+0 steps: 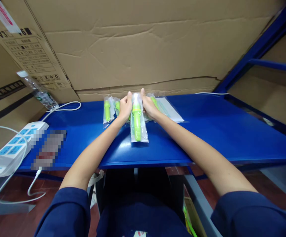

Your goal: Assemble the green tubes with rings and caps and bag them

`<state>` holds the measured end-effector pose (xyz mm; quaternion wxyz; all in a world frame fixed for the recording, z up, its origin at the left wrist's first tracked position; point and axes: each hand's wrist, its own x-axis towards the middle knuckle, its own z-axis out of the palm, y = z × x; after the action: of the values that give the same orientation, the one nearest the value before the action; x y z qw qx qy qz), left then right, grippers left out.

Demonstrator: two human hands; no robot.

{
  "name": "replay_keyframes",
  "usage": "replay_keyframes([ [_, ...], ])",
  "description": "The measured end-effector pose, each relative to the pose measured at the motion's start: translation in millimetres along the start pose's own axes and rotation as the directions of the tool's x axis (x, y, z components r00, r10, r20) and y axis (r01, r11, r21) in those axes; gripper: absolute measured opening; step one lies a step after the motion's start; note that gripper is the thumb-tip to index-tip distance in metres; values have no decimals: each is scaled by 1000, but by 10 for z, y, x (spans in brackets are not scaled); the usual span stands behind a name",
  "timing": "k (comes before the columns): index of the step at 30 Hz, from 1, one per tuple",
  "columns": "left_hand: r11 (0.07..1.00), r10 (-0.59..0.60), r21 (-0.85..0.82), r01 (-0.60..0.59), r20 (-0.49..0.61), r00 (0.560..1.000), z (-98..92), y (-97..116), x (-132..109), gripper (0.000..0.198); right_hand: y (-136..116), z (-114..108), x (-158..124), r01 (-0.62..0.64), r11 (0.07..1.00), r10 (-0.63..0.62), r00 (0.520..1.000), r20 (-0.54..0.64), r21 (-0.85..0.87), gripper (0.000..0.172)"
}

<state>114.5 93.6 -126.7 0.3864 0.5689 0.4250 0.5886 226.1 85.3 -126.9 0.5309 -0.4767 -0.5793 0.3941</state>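
A clear plastic bag [146, 136] stands out in front of me, its lower end toward me, with a lime-green handle-like item [137, 123] inside; its exact kind I cannot make out. My left hand [125, 108] grips the bag's upper left edge, thumb pointing up. On the opposite edge, my right hand [149, 106] holds it the same way. To the left lies another bagged green item [107, 111]. Further bagged green pieces are partly hidden behind my hands, one green end [155, 101] showing beside the right one. Flat clear bags with a white sheet [171, 110] lie at the right.
The blue table [219, 131] backs onto a large cardboard sheet [145, 49]. At left are a plastic bottle [40, 92], a white power strip [16, 144] with cables, and a blurred-out phone-like object [49, 149]. A blue metal frame [251, 52] rises at right.
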Motion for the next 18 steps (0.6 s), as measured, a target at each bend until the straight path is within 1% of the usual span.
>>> replay_keyframes([
  [2,1000,-11,-13,11,-18,1000,-15,-6,26,60,-8,-33,14,-61,998,59,996,73,20,71],
  [5,1000,-8,-15,7,-76,997,-49,-14,65,62,-33,-104,2,-102,992,85,972,217,69,69],
  [7,1000,2,-1,-2,-120,993,-78,-27,99,63,-52,-155,-24,-129,990,100,931,351,59,62],
  [9,1000,1,8,0,-146,989,-112,-50,149,64,-61,-197,-44,-121,993,112,880,462,-9,52],
  [10,1000,-12,13,14,-140,990,-131,-64,179,65,-60,-214,-46,-105,994,112,863,492,-43,49],
  [11,999,-34,24,37,-114,993,-152,-78,209,65,-54,-229,-41,-88,994,108,858,501,-62,47],
  [12,997,-58,48,61,-73,996,-173,-92,238,65,-46,-243,-29,-74,995,96,870,484,-64,45],
  [13,993,-75,90,78,-29,997,-195,-102,260,64,-35,-257,-11,-66,996,83,893,443,-53,43],
  [14,985,-77,153,75,10,997,-218,-108,271,61,-23,-274,10,-63,997,74,920,384,-42,42],
  [15,970,-60,238,48,41,997,-240,-110,268,56,-10,-294,34,-61,997,71,946,317,-42,41],
  [16,938,-24,347,-1,67,998,-259,-106,249,47,2,-316,56,-60,997,73,966,249,-57,41],
  [17,879,19,473,-61,92,996,-275,-99,215,38,14,-341,76,-65,993,82,978,190,-94,40],
  [18,789,56,602,-121,125,991,-287,-88,170,32,25,-365,92,-78,986,99,984,145,-146,39],
])
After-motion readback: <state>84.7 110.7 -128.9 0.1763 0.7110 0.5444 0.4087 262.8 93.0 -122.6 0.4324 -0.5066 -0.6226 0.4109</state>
